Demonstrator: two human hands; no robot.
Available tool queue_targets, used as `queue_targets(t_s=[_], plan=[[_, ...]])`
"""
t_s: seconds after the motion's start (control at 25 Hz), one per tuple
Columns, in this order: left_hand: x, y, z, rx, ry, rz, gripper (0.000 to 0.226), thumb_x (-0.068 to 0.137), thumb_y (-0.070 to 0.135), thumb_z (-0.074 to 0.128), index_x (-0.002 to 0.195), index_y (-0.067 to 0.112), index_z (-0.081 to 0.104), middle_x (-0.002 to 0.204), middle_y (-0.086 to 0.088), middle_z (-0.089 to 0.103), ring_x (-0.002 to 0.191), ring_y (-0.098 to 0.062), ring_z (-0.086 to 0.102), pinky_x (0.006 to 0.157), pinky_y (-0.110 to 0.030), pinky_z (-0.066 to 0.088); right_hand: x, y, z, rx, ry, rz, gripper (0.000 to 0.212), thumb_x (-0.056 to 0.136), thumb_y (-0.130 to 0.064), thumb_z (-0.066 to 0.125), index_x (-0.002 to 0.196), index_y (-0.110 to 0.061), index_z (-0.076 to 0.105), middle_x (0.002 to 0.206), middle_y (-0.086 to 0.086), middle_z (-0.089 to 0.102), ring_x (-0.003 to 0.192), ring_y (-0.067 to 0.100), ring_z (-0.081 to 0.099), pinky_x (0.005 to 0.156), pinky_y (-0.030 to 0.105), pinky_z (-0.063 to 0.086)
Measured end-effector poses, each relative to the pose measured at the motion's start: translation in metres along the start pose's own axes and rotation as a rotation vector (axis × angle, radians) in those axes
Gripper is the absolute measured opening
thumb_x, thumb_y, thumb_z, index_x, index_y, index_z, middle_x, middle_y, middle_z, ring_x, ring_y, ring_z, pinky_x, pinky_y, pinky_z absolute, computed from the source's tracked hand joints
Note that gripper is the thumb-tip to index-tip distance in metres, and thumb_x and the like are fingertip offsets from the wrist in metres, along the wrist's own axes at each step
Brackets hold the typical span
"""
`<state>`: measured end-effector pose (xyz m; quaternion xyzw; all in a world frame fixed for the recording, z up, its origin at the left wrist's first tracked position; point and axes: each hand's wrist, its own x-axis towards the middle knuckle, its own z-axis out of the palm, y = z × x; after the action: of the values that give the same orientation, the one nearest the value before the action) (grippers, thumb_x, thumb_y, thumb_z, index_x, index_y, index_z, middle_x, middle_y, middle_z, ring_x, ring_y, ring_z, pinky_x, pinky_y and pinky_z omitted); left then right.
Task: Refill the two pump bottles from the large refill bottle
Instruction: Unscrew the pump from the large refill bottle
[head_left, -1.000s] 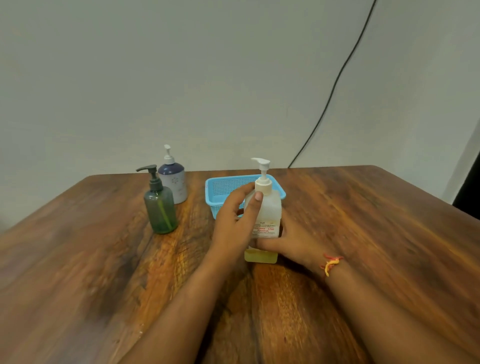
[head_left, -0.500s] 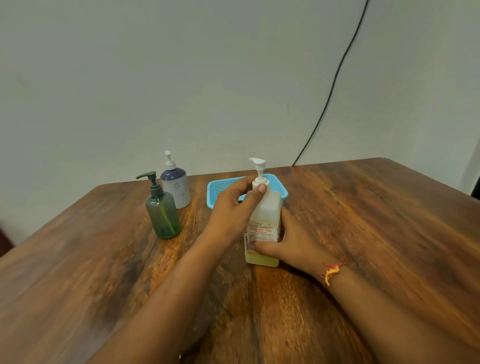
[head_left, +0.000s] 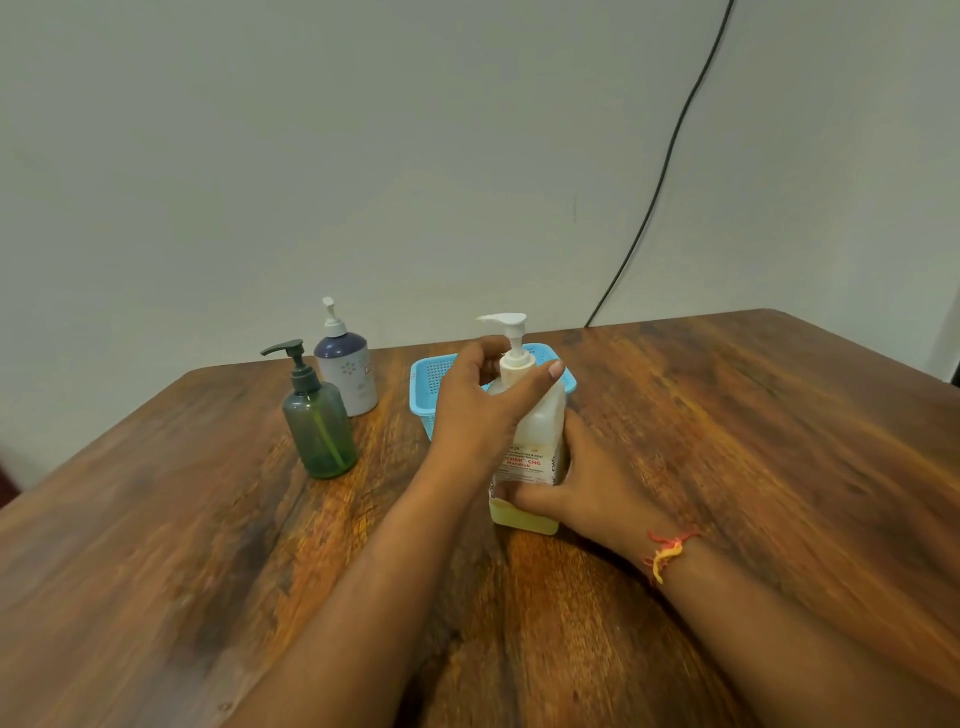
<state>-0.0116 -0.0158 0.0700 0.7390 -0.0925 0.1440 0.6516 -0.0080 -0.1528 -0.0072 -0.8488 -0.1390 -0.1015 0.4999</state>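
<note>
The large refill bottle (head_left: 537, 441), translucent white with a little yellow liquid at the bottom and a white pump on top, stands upright in the middle of the wooden table (head_left: 753, 441). My left hand (head_left: 478, 410) wraps its fingers around the bottle's neck, just under the pump. My right hand (head_left: 587, 488) grips the lower body from the right side, thumb across the label. To the left stand a green pump bottle (head_left: 319, 431) with a dark pump and, behind it, a white and purple pump bottle (head_left: 348, 371). Both are upright with pumps on.
A light blue plastic basket (head_left: 431, 376) sits directly behind the refill bottle, partly hidden by my left hand. A black cable (head_left: 670, 156) runs down the wall to the table's far edge. My right wrist has a red and yellow thread band.
My left hand has slid up from the bottle's shoulder onto the neck at the pump. The camera view has shifted a little; the bottle stays on the table in my right hand.
</note>
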Motion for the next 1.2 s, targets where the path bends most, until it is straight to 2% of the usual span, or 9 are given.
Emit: queue_targets(t_s=[0.16, 0.28, 0.36, 0.44, 0.64, 0.8, 0.96, 1.08, 1.2], plan=[[0.000, -0.001, -0.003, -0.001, -0.067, 0.003, 0.020, 0.084, 0.040, 0.079, 0.100, 0.031, 0.071, 0.106, 0.008, 0.075, 0.099, -0.008, 0.070, 0.087, -0.031, 0.059, -0.001, -0.001, 0.000, 0.005, 0.015, -0.006, 0.083, 0.065, -0.053, 0.089, 0.135, -0.042, 0.045, 0.117, -0.024, 0.063, 0.102, -0.002, 0.063, 0.078, 0.019, 0.058], [0.000, -0.007, -0.010, -0.093, -0.103, 0.001, 0.021, 0.092, 0.032, 0.073, 0.111, 0.023, 0.072, 0.108, 0.007, 0.077, 0.101, -0.008, 0.072, 0.079, -0.022, 0.059, 0.000, 0.000, 0.000, 0.018, 0.022, -0.014, 0.083, 0.062, -0.059, 0.087, 0.134, -0.045, 0.046, 0.118, -0.022, 0.064, 0.104, 0.000, 0.064, 0.081, 0.027, 0.060], [0.001, -0.009, -0.013, -0.143, -0.120, -0.022, 0.024, 0.095, 0.026, 0.068, 0.116, 0.015, 0.071, 0.110, 0.003, 0.077, 0.097, -0.005, 0.073, 0.071, -0.015, 0.055, 0.000, 0.001, 0.000, 0.017, 0.020, -0.017, 0.085, 0.061, -0.061, 0.086, 0.135, -0.045, 0.046, 0.121, -0.021, 0.064, 0.106, 0.001, 0.064, 0.083, 0.030, 0.060], [0.002, -0.009, -0.014, -0.155, -0.117, -0.021, 0.024, 0.096, 0.023, 0.067, 0.117, 0.011, 0.070, 0.110, 0.000, 0.077, 0.093, -0.002, 0.073, 0.069, -0.013, 0.053, 0.001, 0.002, 0.000, 0.019, 0.012, -0.019, 0.086, 0.061, -0.062, 0.086, 0.135, -0.045, 0.046, 0.122, -0.020, 0.064, 0.107, 0.001, 0.064, 0.084, 0.032, 0.060], [0.003, -0.012, -0.011, -0.138, -0.055, 0.025, 0.027, 0.090, 0.023, 0.077, 0.114, 0.015, 0.067, 0.111, 0.001, 0.076, 0.104, -0.014, 0.073, 0.085, -0.032, 0.061, 0.001, 0.003, 0.000, 0.019, 0.020, -0.016, 0.082, 0.060, -0.062, 0.085, 0.131, -0.044, 0.049, 0.117, -0.020, 0.066, 0.103, 0.001, 0.066, 0.081, 0.031, 0.061], [0.004, -0.009, -0.007, -0.130, -0.017, 0.031, 0.036, 0.083, 0.027, 0.083, 0.115, 0.020, 0.067, 0.110, 0.002, 0.075, 0.105, -0.014, 0.072, 0.089, -0.036, 0.062, 0.000, 0.001, -0.001, 0.009, 0.006, -0.013, 0.085, 0.062, -0.060, 0.087, 0.135, -0.042, 0.047, 0.118, -0.021, 0.065, 0.103, -0.001, 0.065, 0.080, 0.027, 0.061], [0.004, -0.008, -0.004, -0.068, -0.043, -0.006, 0.032, 0.080, 0.039, 0.084, 0.107, 0.024, 0.075, 0.105, 0.005, 0.078, 0.101, -0.014, 0.074, 0.091, -0.044, 0.061, 0.001, 0.000, -0.002, 0.016, -0.012, -0.010, 0.086, 0.061, -0.059, 0.087, 0.135, -0.041, 0.047, 0.119, -0.022, 0.065, 0.104, 0.000, 0.065, 0.082, 0.027, 0.060], [0.002, -0.008, -0.005, -0.108, -0.058, 0.003, 0.030, 0.084, 0.033, 0.081, 0.109, 0.020, 0.075, 0.105, 0.002, 0.079, 0.099, -0.015, 0.075, 0.084, -0.035, 0.062, 0.000, -0.001, -0.004, 0.032, -0.013, -0.017, 0.082, 0.063, -0.055, 0.089, 0.133, -0.041, 0.049, 0.117, -0.021, 0.066, 0.102, -0.001, 0.065, 0.080, 0.024, 0.060], [0.004, -0.007, -0.013, -0.149, -0.148, -0.014, 0.026, 0.093, 0.026, 0.072, 0.117, 0.015, 0.073, 0.109, 0.001, 0.079, 0.099, -0.011, 0.075, 0.076, -0.022, 0.058, 0.000, -0.001, -0.007, 0.052, -0.026, -0.029, 0.083, 0.062, -0.056, 0.090, 0.133, -0.042, 0.048, 0.119, -0.020, 0.066, 0.104, -0.001, 0.065, 0.083, 0.026, 0.060]])
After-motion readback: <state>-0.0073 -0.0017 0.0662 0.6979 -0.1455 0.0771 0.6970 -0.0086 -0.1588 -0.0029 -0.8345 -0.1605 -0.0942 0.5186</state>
